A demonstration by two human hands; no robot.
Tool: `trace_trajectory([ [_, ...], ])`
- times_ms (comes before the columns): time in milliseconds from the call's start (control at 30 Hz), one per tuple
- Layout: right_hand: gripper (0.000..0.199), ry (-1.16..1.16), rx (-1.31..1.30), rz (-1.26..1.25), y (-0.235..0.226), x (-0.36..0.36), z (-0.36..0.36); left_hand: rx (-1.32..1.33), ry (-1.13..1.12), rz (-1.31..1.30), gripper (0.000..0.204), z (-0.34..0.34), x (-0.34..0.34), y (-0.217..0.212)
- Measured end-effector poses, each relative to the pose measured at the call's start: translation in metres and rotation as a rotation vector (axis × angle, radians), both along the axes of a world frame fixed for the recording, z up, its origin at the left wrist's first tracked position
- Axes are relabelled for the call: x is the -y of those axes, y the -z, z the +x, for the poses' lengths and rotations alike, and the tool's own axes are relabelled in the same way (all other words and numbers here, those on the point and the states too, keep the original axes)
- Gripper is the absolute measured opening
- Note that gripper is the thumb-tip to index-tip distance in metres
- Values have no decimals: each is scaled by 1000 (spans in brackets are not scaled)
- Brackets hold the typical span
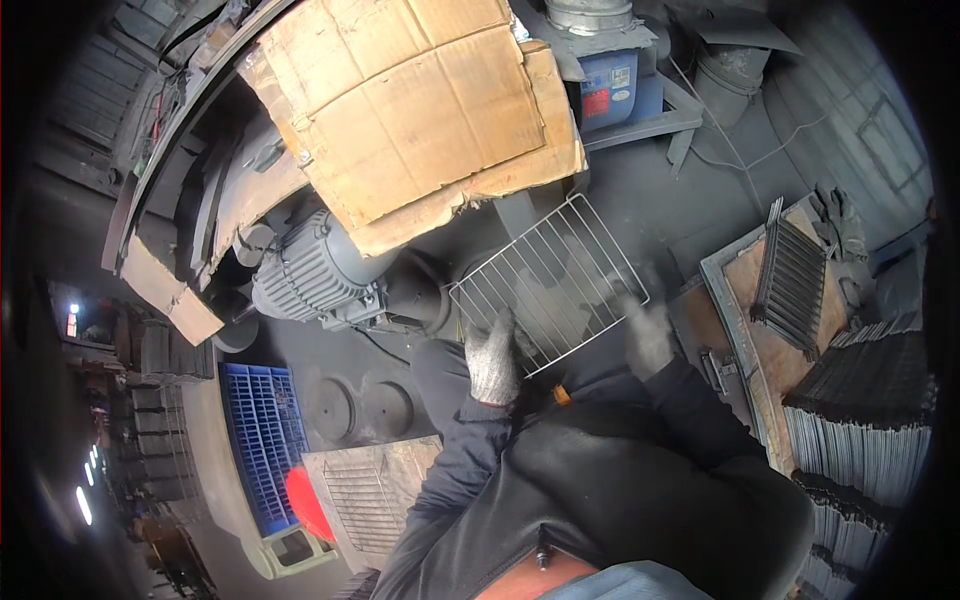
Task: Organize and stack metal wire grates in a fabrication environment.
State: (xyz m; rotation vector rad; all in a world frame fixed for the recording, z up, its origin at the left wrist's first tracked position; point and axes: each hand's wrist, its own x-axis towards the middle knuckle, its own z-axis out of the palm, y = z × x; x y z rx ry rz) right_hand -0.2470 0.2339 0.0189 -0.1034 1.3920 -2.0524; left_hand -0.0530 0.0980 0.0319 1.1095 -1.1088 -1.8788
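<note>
A rectangular wire rack [552, 282] with thin parallel bars is held tilted above my lap. My left hand [492, 364], in a grey-white knit glove, is closed on the rack's near left edge. My right hand [650, 338], also gloved, is at the rack's right edge by its corner. Motion smears the fingers of the right hand, so I cannot make out whether they grip the wire. Beyond the rack, a big sheet of brown cardboard [420, 120] covers part of a machine.
A grey finned motor [310, 270] sits to the left of the rack. At right, a stack of wire racks [790, 280] rests on a board [745, 300], near tall piles of racks [860, 440]. A blue plastic crate [265, 430] and another rack [360, 505] on a board are at lower left.
</note>
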Motion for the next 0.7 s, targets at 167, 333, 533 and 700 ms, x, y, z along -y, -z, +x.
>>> trace_trajectory([
  [167,22,-310,-520,271,-2,-10,-59,92,56,-102,37,1,10,27],
  [333,26,-603,-298,365,-6,10,-85,101,236,63,26,-39,23,26],
  [533,35,-510,-348,423,13,53,-95,161,154,76,31,-46,51,23],
  [700,39,-594,-273,422,20,114,-38,89,3,90,28,11,68,37],
])
